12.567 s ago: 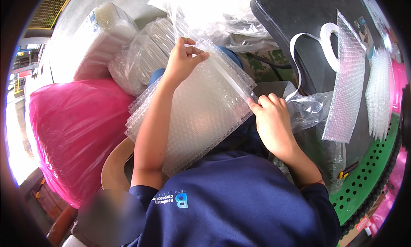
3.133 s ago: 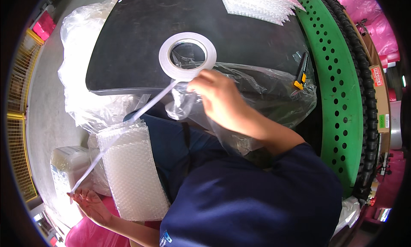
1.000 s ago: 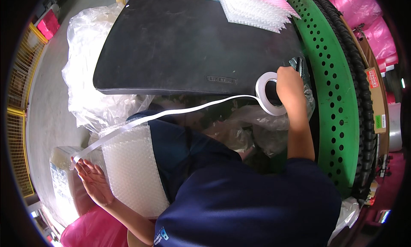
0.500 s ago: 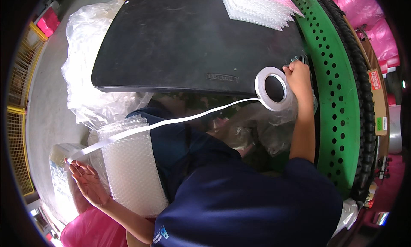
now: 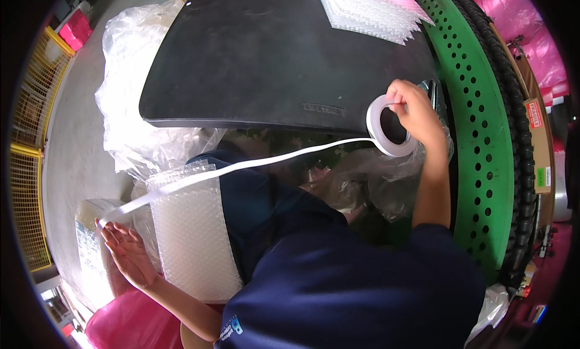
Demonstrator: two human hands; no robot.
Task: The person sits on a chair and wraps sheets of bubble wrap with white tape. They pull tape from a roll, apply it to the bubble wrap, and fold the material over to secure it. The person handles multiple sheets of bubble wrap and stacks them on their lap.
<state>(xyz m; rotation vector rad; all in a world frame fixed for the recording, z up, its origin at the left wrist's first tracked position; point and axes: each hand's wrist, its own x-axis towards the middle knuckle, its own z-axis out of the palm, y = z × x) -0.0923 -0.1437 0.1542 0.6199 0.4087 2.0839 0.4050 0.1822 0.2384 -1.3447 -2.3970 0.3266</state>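
A long strip of white tape (image 5: pixel 254 163) runs slackly across my lap, from the roll on the right to my left hand (image 5: pixel 132 258). Its free end is pinched at the left fingertips, the other fingers loosely spread. My right hand (image 5: pixel 418 113) grips the roll of white tape (image 5: pixel 396 149) by its upper rim, fingers curled over the edge toward the hole. The roll stands on edge at the table's near right corner. Below the strip, a bubble wrap piece (image 5: pixel 192 240) lies over my left thigh, its top edge under the tape.
A black table (image 5: pixel 260 65) spans the front, with bubble wrap sheets (image 5: pixel 368 13) stacked at its far right. Clear plastic (image 5: pixel 136 89) bulges along its left side. A perforated green panel (image 5: pixel 477 143) borders the right. Pink plastic (image 5: pixel 130 322) lies at lower left.
My right hand has shifted from the roll's outer right side onto its upper rim. My left hand keeps the tape end in about the same place. The whole view has shifted slightly.
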